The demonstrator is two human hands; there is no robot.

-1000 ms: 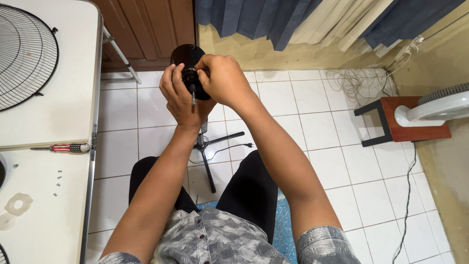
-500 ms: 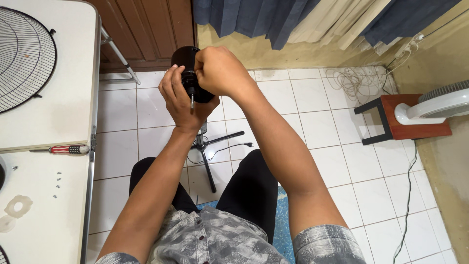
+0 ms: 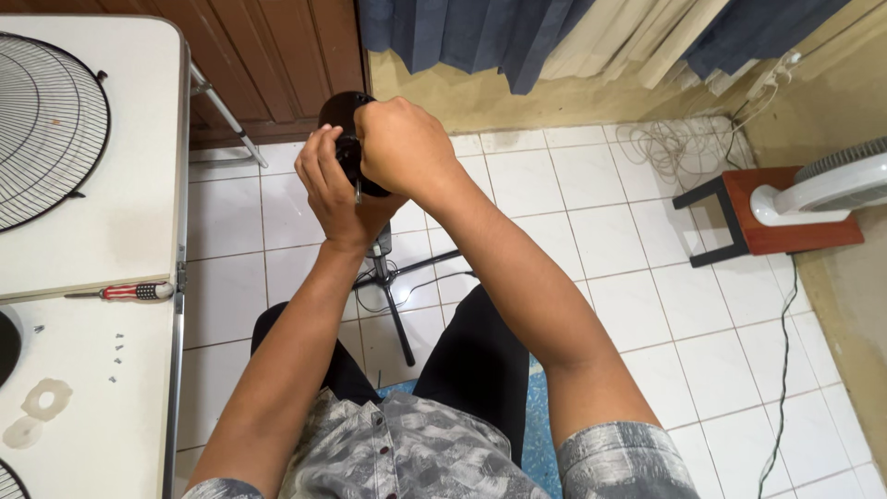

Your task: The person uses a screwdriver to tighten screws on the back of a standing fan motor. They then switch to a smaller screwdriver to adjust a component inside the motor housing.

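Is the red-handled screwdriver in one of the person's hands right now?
No, the red-handled screwdriver lies on the white table, while both hands grip a black round part.

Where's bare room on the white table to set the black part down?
The widest bare patch of the white table lies between the wire fan guard and the red-handled screwdriver. Below the screwdriver it is crowded: small screws, a flat ring. Both hands, left hand and right hand, grip the black part.
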